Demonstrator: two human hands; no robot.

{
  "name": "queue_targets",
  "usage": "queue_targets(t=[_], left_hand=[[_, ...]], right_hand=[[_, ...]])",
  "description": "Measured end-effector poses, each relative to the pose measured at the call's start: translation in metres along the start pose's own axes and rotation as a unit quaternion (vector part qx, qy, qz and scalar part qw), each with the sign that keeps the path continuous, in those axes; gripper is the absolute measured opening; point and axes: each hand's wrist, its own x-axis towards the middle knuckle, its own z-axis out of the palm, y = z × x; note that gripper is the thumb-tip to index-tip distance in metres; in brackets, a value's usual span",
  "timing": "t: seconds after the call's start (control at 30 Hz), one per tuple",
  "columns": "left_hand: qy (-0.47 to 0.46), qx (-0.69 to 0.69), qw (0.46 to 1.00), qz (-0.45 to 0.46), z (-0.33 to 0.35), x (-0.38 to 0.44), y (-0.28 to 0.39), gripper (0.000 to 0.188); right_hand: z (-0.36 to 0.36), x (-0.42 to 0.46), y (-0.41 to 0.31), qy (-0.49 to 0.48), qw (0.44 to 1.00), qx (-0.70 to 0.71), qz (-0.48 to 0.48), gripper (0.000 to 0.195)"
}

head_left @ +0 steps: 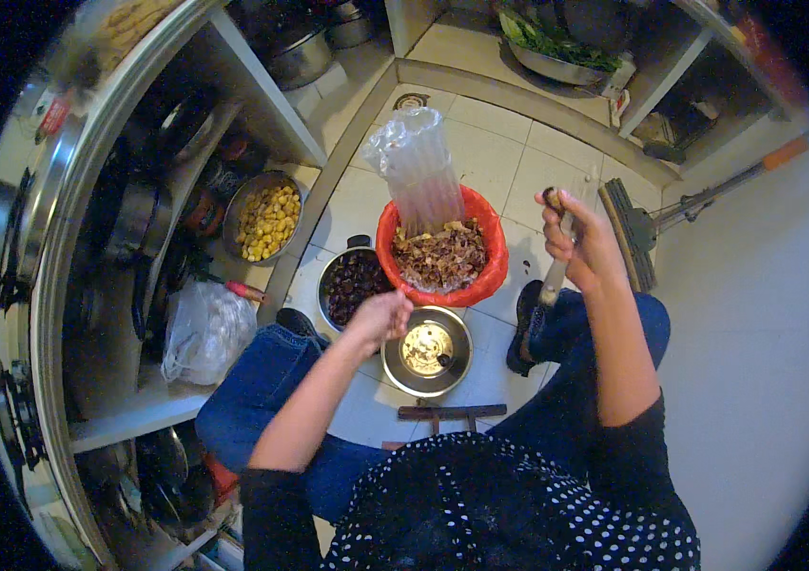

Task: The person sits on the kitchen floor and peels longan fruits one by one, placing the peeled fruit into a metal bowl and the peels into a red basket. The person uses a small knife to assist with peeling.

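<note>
My right hand [582,239] is raised to the right of the red-lined bin, pinching a small dark brown piece, likely a chestnut [553,200], at its fingertips. A narrow, pale strip like a knife blade [555,277] extends below that hand; its grip is unclear. My left hand [384,317] has curled fingers above the gap between a pot of dark chestnuts [351,285] and a steel bowl [463,342]; whether it holds anything is hidden. One dark nut [445,360] and brown scraps lie in the bowl. Brown shell peelings [440,257] fill the bin [498,246].
Clear inflatable packaging [418,164] stands up from the bin. At left, a bowl of yellow peeled kernels [269,221] sits on the cabinet ledge, near a white plastic bag [211,332]. A floor squeegee or mop [629,232] leans at right. A small wooden stool [450,412] is before me.
</note>
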Motion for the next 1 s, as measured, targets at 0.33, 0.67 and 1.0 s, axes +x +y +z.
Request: queue_targets(t=[0.33, 0.67, 1.0], left_hand=[[0.222, 0.454, 0.838, 0.206, -0.085, 0.224, -0.261, 0.025], [0.213, 0.326, 0.91, 0.14, -0.036, 0.232, -0.283, 0.037], [-0.009, 0.685, 0.723, 0.089, -0.042, 0.154, -0.232, 0.059]], right_hand=[[0.005, -0.018, 0.002, 0.144, 0.985, -0.093, 0.029, 0.041], [0.008, -0.005, 0.005, 0.17, 0.975, -0.111, 0.093, 0.035], [0.027, -0.007, 0.019, 0.053, 0.97, -0.209, 0.115, 0.025]])
